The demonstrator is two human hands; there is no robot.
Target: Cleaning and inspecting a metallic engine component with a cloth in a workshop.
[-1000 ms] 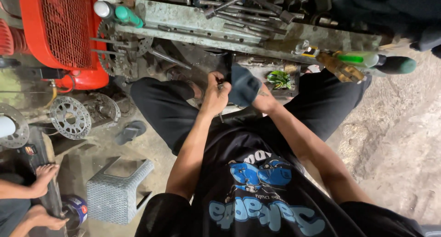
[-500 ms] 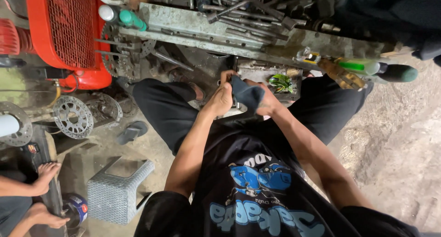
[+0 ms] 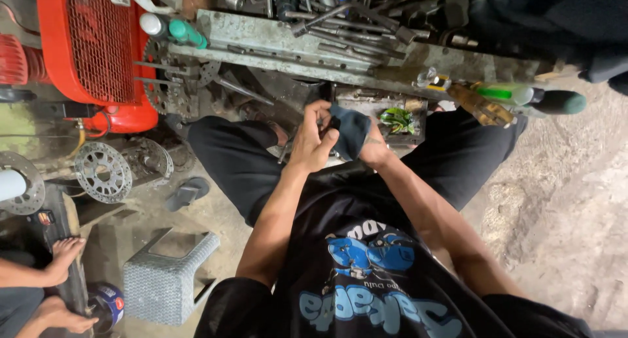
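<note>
My left hand [image 3: 313,142] and my right hand [image 3: 377,149] meet in front of my chest, between my knees. A dark blue cloth [image 3: 350,132] is bunched in my right hand and pressed against my left. The fingers of my left hand curl around a small dark part, which the hand and the cloth mostly hide. My left thumb rests on the edge of the cloth. Both forearms reach forward over my black printed shirt.
A metal rack [image 3: 281,40] of tools runs along the top, with a red machine [image 3: 88,43] at its left. A toothed disc [image 3: 103,172] and a sandal [image 3: 186,193] lie on the floor. A grey stool [image 3: 163,279] stands at lower left beside another person's feet [image 3: 62,256]. A green-handled tool [image 3: 504,92] lies at right.
My hands have come closer together, and the cloth now covers more of the part in my left hand. The view has shifted slightly.
</note>
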